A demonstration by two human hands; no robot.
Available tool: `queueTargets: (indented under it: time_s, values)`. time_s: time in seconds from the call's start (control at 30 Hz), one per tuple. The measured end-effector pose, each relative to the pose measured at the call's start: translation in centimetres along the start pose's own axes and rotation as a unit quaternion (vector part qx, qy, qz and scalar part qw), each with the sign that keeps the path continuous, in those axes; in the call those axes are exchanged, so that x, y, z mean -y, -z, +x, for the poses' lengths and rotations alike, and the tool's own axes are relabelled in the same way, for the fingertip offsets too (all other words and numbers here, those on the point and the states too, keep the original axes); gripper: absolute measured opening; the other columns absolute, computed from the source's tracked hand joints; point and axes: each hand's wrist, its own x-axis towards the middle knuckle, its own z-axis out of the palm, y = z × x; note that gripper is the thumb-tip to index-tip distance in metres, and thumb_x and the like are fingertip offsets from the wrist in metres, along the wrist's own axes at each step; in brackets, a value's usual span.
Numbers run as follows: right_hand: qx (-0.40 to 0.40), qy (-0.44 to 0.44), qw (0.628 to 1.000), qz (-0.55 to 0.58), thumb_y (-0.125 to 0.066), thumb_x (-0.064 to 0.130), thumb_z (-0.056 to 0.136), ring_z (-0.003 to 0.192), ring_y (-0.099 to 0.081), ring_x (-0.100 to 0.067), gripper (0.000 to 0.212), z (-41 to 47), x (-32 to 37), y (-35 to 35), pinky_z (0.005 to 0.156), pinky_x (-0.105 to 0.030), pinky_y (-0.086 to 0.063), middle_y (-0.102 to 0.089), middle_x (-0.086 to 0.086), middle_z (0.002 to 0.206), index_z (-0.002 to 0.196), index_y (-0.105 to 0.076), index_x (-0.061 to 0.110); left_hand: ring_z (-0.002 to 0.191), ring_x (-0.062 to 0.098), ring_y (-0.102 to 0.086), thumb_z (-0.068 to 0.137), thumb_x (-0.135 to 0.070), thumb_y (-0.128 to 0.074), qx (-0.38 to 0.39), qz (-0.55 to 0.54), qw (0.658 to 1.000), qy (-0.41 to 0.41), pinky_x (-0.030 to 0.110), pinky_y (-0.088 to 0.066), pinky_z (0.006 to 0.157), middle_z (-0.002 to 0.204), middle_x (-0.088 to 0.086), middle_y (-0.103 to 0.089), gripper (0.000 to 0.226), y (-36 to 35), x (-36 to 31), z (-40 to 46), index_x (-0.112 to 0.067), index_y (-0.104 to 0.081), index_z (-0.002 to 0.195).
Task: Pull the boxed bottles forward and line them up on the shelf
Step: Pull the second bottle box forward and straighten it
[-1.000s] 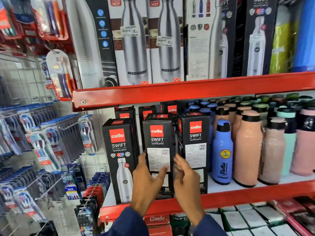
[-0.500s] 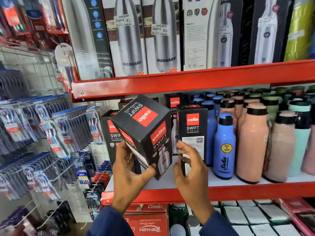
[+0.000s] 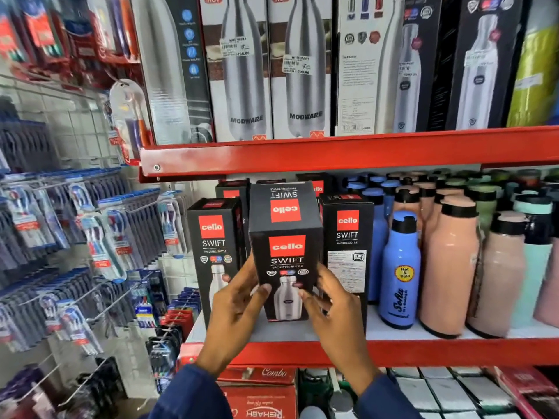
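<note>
Middle shelf: held box at front centre, between left box and right box, tilted forward, top face visible. Left hand on its left side, right hand on its right side. More boxes behind. Loose bottles stand right of the right box. Upper shelf above carries tall boxes. Hanging packs left of the shelving.

Single view only, worn at head height. Aimed forward, slightly down, at red shelf from close range. Shelf met nearly square-on, its edge sloped a little by wide-angle distortion. Upper shelf cut off by frame top. Pegboard rack caught along left edge. Forearms seen entering from bottom centre. No second view available, so no overlap.
</note>
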Motion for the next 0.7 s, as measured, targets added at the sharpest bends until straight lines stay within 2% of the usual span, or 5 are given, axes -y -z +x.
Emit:
queueTargets:
  time_s: [0.27, 0.37, 0.47, 0.6, 0.7]
  values:
    - [0.011, -0.036, 0.995, -0.094, -0.061, 0.016, 0.093, 0.109, -0.061, 0.006, 0.055, 0.5, -3.3, -1.8, 0.098, -0.031, -0.054, -0.068, 0.016, 0.117, 0.143, -0.040, 0.028, 0.134, 0.005, -0.055, 0.099, -0.016, -0.058, -0.040, 0.063, 0.996, 0.050, 0.035, -0.046, 0.113, 0.146, -0.006, -0.058, 0.062, -1.3, 3.1, -0.1, -0.032, -0.034, 0.153]
    - [0.010, -0.047, 0.992, -0.121, -0.061, 0.017, 0.093, 0.109, -0.062, 0.005, 0.057, 0.9, -4.1, -2.3, 0.098, -0.031, -0.053, -0.068, 0.013, 0.118, 0.144, -0.037, 0.030, 0.125, -0.005, -0.058, 0.099, -0.011, -0.058, -0.050, 0.095, 0.993, 0.052, 0.022, -0.046, 0.110, 0.140, -0.013, -0.060, 0.063, -1.6, 3.6, 0.6, -0.032, -0.034, 0.154]
    - [0.007, -0.050, 0.987, -0.150, -0.058, 0.023, 0.094, 0.106, -0.062, 0.005, 0.054, 1.5, -4.5, -2.6, 0.097, -0.027, -0.053, -0.067, 0.014, 0.117, 0.144, -0.037, 0.030, 0.117, -0.017, -0.057, 0.100, -0.011, -0.055, -0.047, 0.108, 0.991, 0.055, 0.012, -0.046, 0.105, 0.134, -0.019, -0.063, 0.062, -1.7, 4.2, 1.6, -0.032, -0.033, 0.154]
    - [0.009, -0.045, 0.983, -0.179, -0.059, 0.019, 0.094, 0.092, -0.055, 0.024, 0.051, 2.2, -4.4, -2.9, 0.087, 0.000, -0.043, -0.063, 0.019, 0.111, 0.142, -0.041, 0.026, 0.109, -0.016, -0.062, 0.101, -0.014, -0.052, -0.043, 0.113, 0.990, 0.070, -0.002, -0.043, 0.090, 0.126, -0.023, -0.065, 0.059, -1.7, 4.6, 2.5, -0.030, -0.033, 0.154]
    - [0.014, -0.045, 0.977, -0.206, -0.058, 0.021, 0.095, 0.086, -0.065, 0.006, 0.050, 2.4, -4.0, -3.1, 0.081, -0.010, -0.053, -0.070, 0.011, 0.107, 0.142, -0.041, 0.026, 0.091, -0.024, -0.061, 0.102, -0.015, -0.052, -0.045, 0.121, 0.989, 0.075, -0.007, -0.041, 0.080, 0.115, -0.024, -0.065, 0.058, -1.6, 4.5, 2.7, -0.030, -0.032, 0.154]
